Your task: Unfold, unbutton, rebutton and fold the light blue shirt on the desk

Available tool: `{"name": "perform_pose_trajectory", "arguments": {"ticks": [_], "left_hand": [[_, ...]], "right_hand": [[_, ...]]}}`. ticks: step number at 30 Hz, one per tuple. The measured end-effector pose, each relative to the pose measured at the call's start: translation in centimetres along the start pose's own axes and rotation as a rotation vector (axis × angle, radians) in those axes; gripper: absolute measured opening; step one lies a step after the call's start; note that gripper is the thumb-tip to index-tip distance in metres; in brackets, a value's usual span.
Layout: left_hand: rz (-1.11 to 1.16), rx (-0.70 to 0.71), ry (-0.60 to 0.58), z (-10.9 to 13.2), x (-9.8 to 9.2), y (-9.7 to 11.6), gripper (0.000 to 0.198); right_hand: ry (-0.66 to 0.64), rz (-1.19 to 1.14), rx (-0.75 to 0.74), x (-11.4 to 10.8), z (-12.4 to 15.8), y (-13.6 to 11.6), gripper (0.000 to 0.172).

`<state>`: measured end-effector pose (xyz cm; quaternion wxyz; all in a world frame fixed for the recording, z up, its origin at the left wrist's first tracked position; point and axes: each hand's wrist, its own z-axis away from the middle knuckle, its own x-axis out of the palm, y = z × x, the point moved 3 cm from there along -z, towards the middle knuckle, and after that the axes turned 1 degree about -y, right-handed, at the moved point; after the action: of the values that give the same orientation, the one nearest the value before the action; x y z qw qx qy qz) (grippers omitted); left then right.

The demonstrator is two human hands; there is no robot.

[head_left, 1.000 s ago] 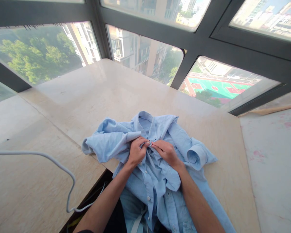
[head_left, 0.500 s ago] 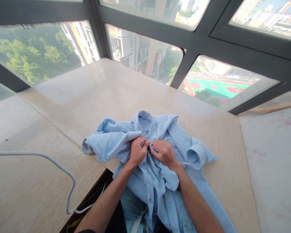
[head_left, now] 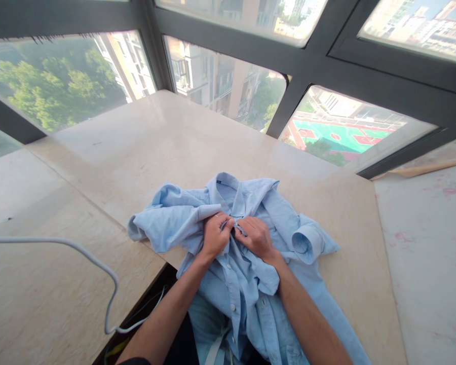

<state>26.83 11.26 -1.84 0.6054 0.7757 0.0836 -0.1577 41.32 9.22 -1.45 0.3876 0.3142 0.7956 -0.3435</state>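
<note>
A crumpled light blue button-up shirt (head_left: 175,223) lies on a beige stone ledge (head_left: 144,152), its tail hanging over the near edge. My left hand (head_left: 215,235) and my right hand (head_left: 254,237) meet just below the collar. Both pinch the two front edges of the shirt together, fingers closed on the fabric. A ring shows on my left hand. A rolled cuff (head_left: 304,243) sits to the right of my right hand. White buttons run down the placket below my hands.
A grey cable (head_left: 99,263) curves across the left part of the ledge and drops into a dark gap. Dark-framed windows (head_left: 319,66) close off the far side. A paler, pink-stained surface (head_left: 429,243) lies at the right.
My right hand has shifted slightly left, closer against my left hand at the shirt front. The shirt and cable lie as before.
</note>
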Motion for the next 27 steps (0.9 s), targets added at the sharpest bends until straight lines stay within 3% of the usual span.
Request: {"name": "perform_pose_trajectory", "arguments": {"ticks": [14,21,27], "left_hand": [[-0.007,0.012,-0.003,0.00,-0.04,0.09,0.026],[0.014,0.025,0.015,0.12,-0.04,-0.08,0.027],[0.009,0.017,0.016,0.07,0.01,-0.20,0.025]], "right_hand": [[0.025,-0.089,0.042,0.55,0.47,0.58,0.015],[0.080,-0.104,-0.023,0.22,0.67,0.38,0.020],[0.084,-0.128,0.005,0.20,0.81,0.45,0.020]]}}
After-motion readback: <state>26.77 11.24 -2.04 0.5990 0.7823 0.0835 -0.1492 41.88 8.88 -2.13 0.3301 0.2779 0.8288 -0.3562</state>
